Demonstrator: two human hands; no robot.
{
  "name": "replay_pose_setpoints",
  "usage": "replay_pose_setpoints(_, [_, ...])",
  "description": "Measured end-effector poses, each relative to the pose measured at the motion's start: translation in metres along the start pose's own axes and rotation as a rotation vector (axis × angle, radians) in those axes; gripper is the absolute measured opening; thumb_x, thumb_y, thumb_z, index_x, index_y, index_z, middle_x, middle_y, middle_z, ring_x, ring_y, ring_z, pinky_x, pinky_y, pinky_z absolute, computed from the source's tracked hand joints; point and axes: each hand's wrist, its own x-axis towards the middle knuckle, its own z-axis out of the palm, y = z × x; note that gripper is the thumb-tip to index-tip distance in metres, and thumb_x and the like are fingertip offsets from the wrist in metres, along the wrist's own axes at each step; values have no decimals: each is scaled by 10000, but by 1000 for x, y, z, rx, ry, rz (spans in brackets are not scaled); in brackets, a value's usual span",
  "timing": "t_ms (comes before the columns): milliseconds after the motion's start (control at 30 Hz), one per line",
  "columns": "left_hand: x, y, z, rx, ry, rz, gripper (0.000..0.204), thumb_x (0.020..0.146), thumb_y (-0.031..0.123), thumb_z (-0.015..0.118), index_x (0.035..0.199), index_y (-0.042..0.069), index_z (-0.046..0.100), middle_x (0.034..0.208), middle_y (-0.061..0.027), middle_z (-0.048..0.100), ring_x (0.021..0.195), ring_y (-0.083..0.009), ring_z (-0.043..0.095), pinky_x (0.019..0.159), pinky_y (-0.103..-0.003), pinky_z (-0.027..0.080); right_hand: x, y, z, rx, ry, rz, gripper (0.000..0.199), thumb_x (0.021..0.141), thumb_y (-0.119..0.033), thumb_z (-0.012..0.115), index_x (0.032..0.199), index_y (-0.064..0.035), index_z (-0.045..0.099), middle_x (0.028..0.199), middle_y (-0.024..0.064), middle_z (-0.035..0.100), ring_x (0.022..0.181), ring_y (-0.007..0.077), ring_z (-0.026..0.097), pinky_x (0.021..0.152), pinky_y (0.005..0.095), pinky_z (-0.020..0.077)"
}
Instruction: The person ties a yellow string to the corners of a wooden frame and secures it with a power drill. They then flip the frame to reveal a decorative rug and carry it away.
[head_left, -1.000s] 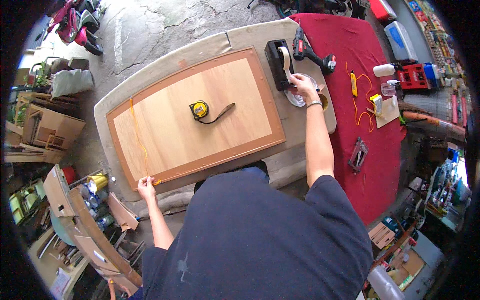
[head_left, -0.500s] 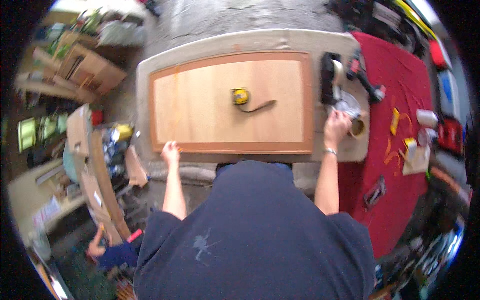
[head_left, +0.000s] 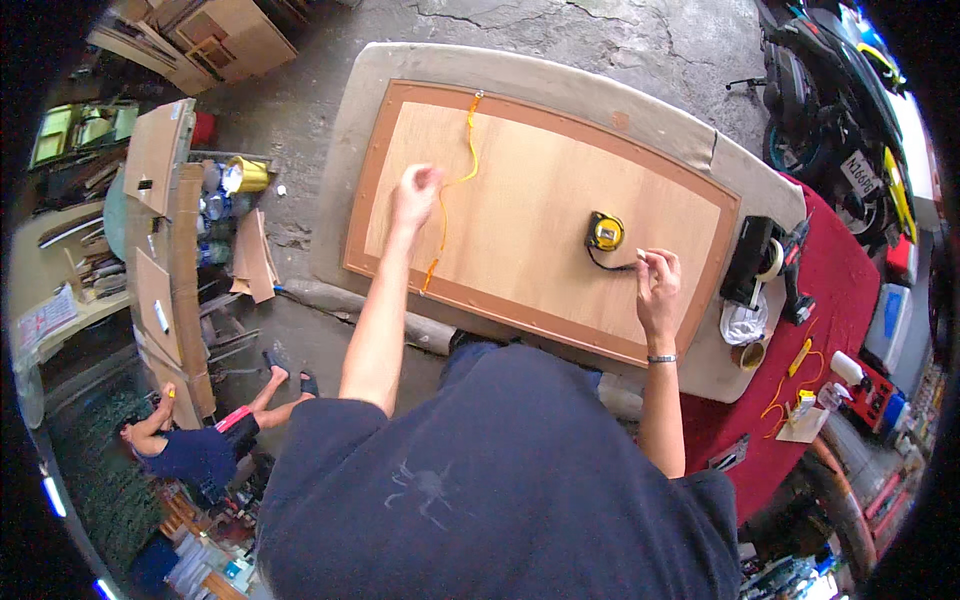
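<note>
A light wooden panel [head_left: 540,200] with a reddish-brown border lies on a beige tabletop [head_left: 660,110]. My left hand [head_left: 413,190] is raised over the panel's left part, pinching a loose orange strip [head_left: 462,170] that curls from the panel's far edge down to its near edge. My right hand [head_left: 657,283] hovers over the panel's right part, fingers closed on a small white piece; I cannot tell what it is. A yellow and black tape measure [head_left: 604,232] lies just left of that hand, its dark strap trailing toward the hand.
A black tape dispenser [head_left: 757,262], a black drill [head_left: 795,270] and a white bag [head_left: 741,325] sit at the table's right end. A red cloth [head_left: 850,290] with small tools lies to the right. Cardboard boards [head_left: 160,210] stand left; a person [head_left: 205,445] crouches lower left.
My left hand rose from the panel's near edge, lifting the orange strip off it. My right hand came from the tape dispenser to the tape measure. The view shifted.
</note>
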Motion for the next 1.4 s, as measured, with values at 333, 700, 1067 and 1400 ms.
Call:
replay_pose_setpoints(333, [99,56,86,455,-24,-30,324,929,305,672,1090,43,569,1057,-148,680,1013,-325,667,861,-466,520,104,-113,143,457,-151,189,145,939,-59,651,1068,-4,691,852,81,710,771,139,678,707,269,541])
replay_pose_setpoints(700, [135,14,31,-518,-304,-266,154,835,23,747,961,16,659,852,-64,722,767,-150,702,695,-291,564,205,-135,257,667,-443,427,217,978,-111,637,1156,12,637,839,90,709,703,122,665,660,266,548])
replay_pose_setpoints(1067, [113,56,21,-59,-114,40,274,881,-2,634,1113,58,502,809,-143,688,783,-306,704,706,-428,537,239,-155,286,453,-603,409,256,949,-260,694,894,-11,678,722,33,673,605,79,593,545,240,472])
replay_pose_setpoints(1400, [108,61,27,130,-81,140,119,892,20,648,1009,42,659,875,-158,737,801,-290,728,713,-407,556,249,-160,277,156,-657,256,291,889,-294,721,841,-8,745,718,80,730,651,158,680,628,324,531])
